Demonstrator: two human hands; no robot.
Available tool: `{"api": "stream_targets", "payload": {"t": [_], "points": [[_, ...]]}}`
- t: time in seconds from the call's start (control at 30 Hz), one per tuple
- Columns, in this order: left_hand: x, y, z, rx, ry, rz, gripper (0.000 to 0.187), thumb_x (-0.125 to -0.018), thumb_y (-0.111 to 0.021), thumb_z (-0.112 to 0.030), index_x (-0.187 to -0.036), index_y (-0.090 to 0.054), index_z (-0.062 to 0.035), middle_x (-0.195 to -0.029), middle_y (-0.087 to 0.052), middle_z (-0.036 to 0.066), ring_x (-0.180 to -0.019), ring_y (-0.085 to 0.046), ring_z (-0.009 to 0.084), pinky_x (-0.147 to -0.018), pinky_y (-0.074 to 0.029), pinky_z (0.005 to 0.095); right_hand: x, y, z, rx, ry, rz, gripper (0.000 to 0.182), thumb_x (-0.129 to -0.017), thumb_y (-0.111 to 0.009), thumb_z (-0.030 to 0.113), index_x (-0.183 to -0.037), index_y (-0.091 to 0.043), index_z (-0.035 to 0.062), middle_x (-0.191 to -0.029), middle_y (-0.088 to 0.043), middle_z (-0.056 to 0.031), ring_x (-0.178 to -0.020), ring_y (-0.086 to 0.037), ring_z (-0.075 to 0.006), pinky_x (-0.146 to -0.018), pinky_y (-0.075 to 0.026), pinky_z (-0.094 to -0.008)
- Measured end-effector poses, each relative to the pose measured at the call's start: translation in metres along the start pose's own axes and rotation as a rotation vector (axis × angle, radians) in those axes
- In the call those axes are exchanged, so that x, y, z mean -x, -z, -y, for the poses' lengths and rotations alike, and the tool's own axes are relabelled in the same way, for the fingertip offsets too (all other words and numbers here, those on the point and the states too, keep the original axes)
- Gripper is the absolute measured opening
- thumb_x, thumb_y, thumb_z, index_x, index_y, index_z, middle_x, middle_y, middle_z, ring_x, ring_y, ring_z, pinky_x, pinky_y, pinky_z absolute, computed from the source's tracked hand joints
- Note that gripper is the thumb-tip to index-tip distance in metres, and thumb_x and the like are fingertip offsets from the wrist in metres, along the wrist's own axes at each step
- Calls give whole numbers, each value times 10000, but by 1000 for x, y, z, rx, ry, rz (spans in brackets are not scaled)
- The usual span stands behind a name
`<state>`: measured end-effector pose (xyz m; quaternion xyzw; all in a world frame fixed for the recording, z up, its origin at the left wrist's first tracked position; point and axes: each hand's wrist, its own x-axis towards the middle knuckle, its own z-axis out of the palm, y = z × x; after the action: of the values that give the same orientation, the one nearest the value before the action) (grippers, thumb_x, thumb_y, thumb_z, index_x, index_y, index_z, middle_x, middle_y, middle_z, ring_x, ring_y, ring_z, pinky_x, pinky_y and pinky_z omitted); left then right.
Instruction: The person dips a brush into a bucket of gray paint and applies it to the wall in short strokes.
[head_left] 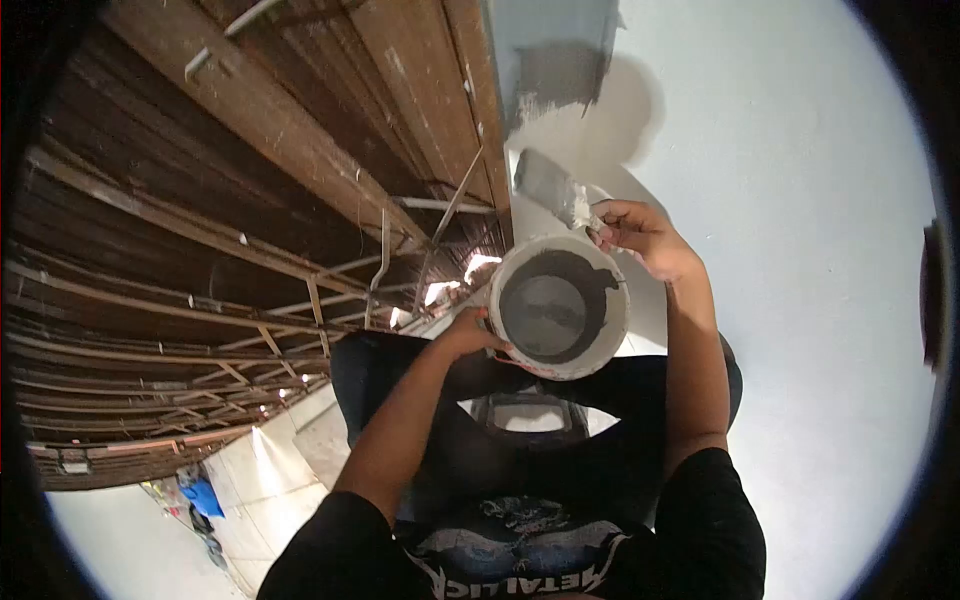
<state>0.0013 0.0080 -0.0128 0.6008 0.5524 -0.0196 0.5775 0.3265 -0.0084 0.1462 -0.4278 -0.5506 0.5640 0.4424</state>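
Note:
A white bucket (619, 318) with grey paint (541, 312) inside stands tilted toward me between my knees. My left hand (470, 336) grips its left side, fingers at the rim and outer wall. Above the bucket's upper right edge, my right hand (645, 238) is closed around the handle of a wide paintbrush (548, 185). Grey paint coats the brush's bristles, which point up and left, close to the white wall. Grey smears line the bucket's inner wall. Part of the brush handle is hidden by my fingers.
A freshly grey patch (560, 60) covers the wall's upper part beside brown wooden boards (420, 80). White wall (800, 250) extends to the right. A dark stool (530, 418) shows between my legs. Pale floor tiles (255, 490) and a blue bag (203, 497) lie at lower left.

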Motion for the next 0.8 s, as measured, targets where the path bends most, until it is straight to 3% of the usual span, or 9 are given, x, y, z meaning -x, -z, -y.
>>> {"api": "stream_targets", "payload": {"t": [0.13, 0.23, 0.37, 0.47, 0.57, 0.67, 0.8], "points": [[15, 3, -26, 35, 5, 28, 748, -506, -928, -213, -1153, -610, -12, -1207, -616, 119, -1146, -555, 233, -1024, -378, 345, 11, -14, 36, -233, 109, -32, 267, -949, -493, 75, -1206, -517, 8, -899, -599, -43, -697, -527, -105, -644, -426, -232], [22, 3, -35, 31, -52, 38, 614, -536, -921, -210, -1071, -676, -34, -1188, -637, 104, -1143, -557, 229, -1024, -377, 360, 8, -23, 43, -100, 177, -225, 327, -957, -493, 94, -1274, -468, 22, -930, -594, -45, -720, -518, -102, -621, -407, -217], [6, 1, -17, -94, -202, -70, 606, -542, -921, -203, -1083, -687, -62, -1143, -662, 87, -1126, -564, 234, -1013, -393, 378, -10, -24, 44, -192, 237, -310, 314, -977, -488, 130, -1260, -531, 1, -973, -594, -31, -750, -479, -90, -629, -396, -216], [26, -3, -44, 16, 27, -12, 630, -532, -926, -194, -1098, -681, -65, -1168, -646, 86, -1151, -544, 243, -1014, -391, 377, -43, -17, 46, 73, 444, -415, 287, -987, -485, 135, -1227, -581, 11, -952, -579, -14, -762, -476, -92, -653, -407, -237], [22, -7, -40, 42, -6, -17, 637, -534, -928, -192, -1104, -675, -61, -1164, -644, 89, -1139, -549, 246, -1011, -391, 374, -85, -14, 48, 382, 746, -630, 302, -953, -511, 82, -1241, -602, 77, -879, -543, -40, -769, -484, -154, -684, -418, -286], [31, -6, -54, 26, 13, -20, 659, -536, -930, -190, -1118, -658, -41, -1155, -644, 99, -1114, -564, 249, -1013, -390, 373, -90, -20, 75, 817, 741, -849, 425, -876, -551, 10, -1268, -605, 166, -852, -518, -91, -789, -498, -239, -702, -426, -335], [28, -4, -56, 0, 87, -29, 694, -526, -935, -210, -1126, -643, -20, -1157, -642, 120, -1123, -563, 249, -1013, -393, 376, -110, -31, 82, 992, 729, -1013, 504, -781, -588, -8, -1248, -617, 179, -884, -527, -121, -810, -511, -299, -715, -430, -382]]}}
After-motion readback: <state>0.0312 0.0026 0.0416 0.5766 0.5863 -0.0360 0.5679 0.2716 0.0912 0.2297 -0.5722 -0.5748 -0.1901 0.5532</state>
